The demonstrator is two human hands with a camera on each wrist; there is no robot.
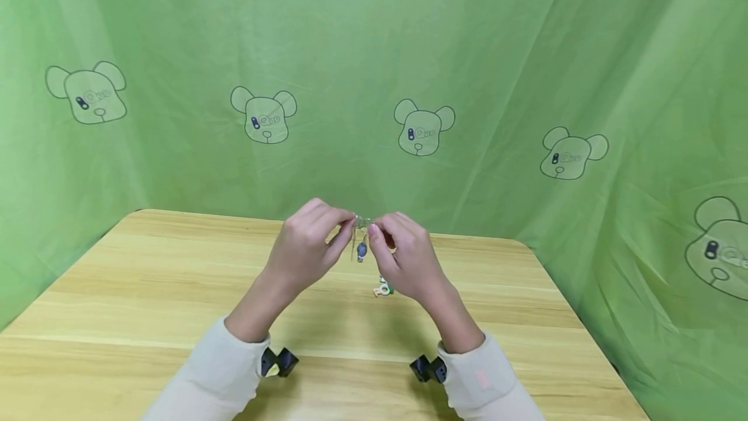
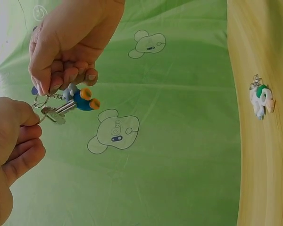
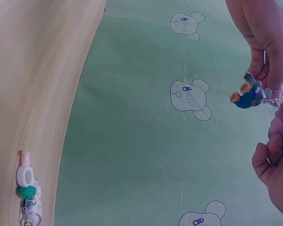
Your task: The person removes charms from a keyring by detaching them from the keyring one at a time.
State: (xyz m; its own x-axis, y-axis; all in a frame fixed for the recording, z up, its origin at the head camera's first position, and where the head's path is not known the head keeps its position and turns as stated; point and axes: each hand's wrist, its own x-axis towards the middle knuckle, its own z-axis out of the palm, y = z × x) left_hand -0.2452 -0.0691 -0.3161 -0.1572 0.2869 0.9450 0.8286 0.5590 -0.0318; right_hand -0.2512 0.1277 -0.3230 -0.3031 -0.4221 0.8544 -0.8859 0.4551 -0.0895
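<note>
Both hands meet above the far side of the table, pinching a metal key ring (image 1: 362, 221) between them. My left hand (image 1: 304, 242) grips one side of it with thumb and fingertips, beside the head of a silver key (image 2: 66, 108). On the other side, my right hand (image 1: 406, 252) pinches the ring with thumb and forefinger, its other fingers curled in. From a short chain on the ring dangles a small blue-and-grey figure charm (image 3: 247, 97) with orange feet. Fingertips partly hide the ring.
A second keychain charm (image 1: 383, 289), white with green and pale pink parts and a metal ring, lies on the wooden table (image 1: 146, 291) below the hands. Behind the table hangs a green cloth (image 1: 350, 51) printed with bear heads.
</note>
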